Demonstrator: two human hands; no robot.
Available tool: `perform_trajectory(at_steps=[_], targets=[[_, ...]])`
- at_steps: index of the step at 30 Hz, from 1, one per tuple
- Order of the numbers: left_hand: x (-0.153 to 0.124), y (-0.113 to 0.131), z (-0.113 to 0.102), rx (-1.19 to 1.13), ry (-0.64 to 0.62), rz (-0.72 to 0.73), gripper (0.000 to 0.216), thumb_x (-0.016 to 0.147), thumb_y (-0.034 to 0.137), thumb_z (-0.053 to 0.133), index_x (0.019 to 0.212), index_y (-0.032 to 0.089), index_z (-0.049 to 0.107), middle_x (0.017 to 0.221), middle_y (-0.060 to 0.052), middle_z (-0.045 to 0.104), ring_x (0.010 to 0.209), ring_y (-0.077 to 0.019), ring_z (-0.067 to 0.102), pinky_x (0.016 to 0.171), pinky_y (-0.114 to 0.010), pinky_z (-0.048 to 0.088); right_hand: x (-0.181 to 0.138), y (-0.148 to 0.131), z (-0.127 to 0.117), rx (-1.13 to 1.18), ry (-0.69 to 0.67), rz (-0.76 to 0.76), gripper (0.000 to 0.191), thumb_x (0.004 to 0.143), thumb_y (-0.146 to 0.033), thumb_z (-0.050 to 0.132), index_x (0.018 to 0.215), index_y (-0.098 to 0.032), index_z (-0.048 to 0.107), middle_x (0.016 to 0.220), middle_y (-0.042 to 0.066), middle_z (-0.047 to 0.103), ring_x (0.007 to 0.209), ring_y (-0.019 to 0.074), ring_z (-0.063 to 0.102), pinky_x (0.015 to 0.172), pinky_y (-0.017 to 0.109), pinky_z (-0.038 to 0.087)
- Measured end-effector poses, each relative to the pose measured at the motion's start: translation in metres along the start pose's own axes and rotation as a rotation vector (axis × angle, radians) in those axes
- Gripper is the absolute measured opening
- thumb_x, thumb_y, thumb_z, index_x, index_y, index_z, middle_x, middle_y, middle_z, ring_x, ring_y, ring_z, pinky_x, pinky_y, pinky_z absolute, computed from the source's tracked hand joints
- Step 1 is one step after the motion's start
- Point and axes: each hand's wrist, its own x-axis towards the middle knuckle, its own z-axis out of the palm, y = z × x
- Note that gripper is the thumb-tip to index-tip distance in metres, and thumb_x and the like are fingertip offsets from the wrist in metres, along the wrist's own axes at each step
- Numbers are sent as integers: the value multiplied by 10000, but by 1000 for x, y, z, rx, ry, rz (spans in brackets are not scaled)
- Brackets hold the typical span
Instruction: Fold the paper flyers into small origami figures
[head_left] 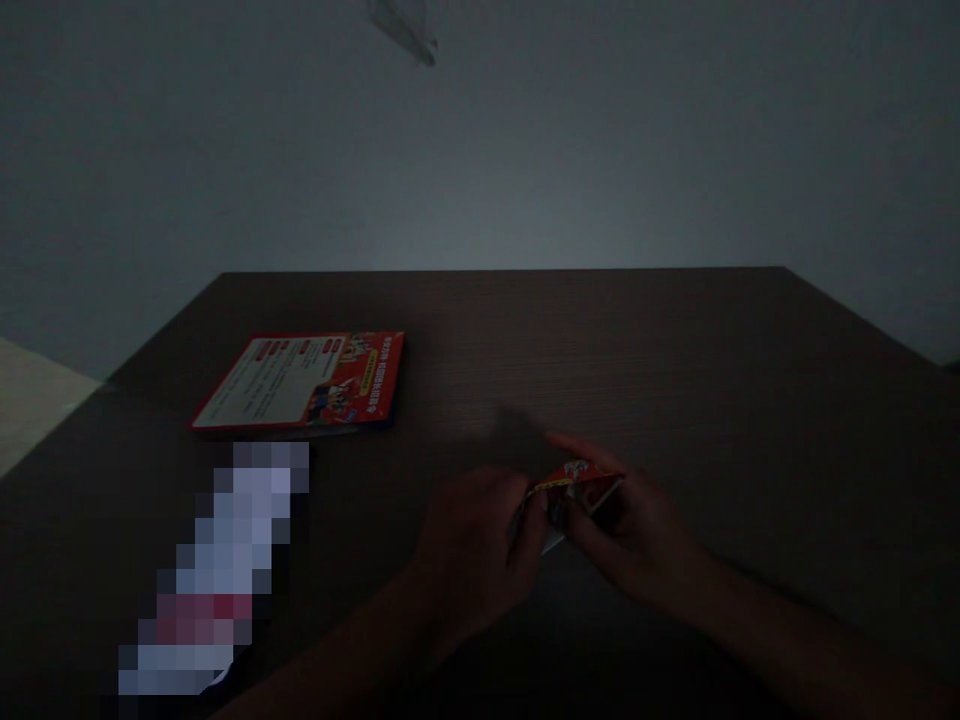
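Note:
A small folded piece of red printed paper or card point(576, 470), with a yellow edge and a pale underside, is held between both hands above the right-of-centre front of the table. My left hand point(480, 535) is closed, pinching its left end with thumb and fingers. From the other side my right hand point(641, 530) grips the right end, its thumb pressed toward the middle fold and a finger stretched along the back. The fingers and the dim light hide most of the inner side, so its exact kind is unclear.
A red and white printed booklet or stack of cards point(274, 385) lies at the left of the dark wooden table point(600, 340). Nearer, a long pixelated object point(225, 560) glows beside my left forearm. Behind stands a grey wall point(525, 150).

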Motion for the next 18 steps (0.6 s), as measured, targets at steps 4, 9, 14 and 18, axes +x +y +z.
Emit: perform_trajectory(at_steps=[4,9,14,18], targets=[[1,-1,3,19,64,36,217,882,209,430,726,157,571,621,-13,559,544,-125,504,516,-247,329,3,-2,1,21,-49,55,537,815,-143,509,1333,-205,384,668,-30,596,487,94,487,444,207,395],[-1,-2,5,24,106,53,199,879,193,443,747,154,587,641,-19,591,567,-132,535,534,-252,345,1,-5,-1,64,-54,104,578,794,-144,518,1348,-225,374,734,-1,636,506,106,516,453,221,414],[0,0,5,-6,111,12,198,876,201,444,740,161,582,643,-20,589,578,-133,543,538,-245,357,1,-2,-1,92,-58,115,571,816,-171,526,1353,-274,361,761,-8,641,525,111,538,465,222,436],[-1,1,4,-59,83,-45,192,881,211,439,775,151,587,683,-32,597,620,-141,560,568,-248,385,2,-4,-1,81,-43,92,552,806,-148,535,1329,-256,393,781,-3,647,568,117,567,503,227,465]])
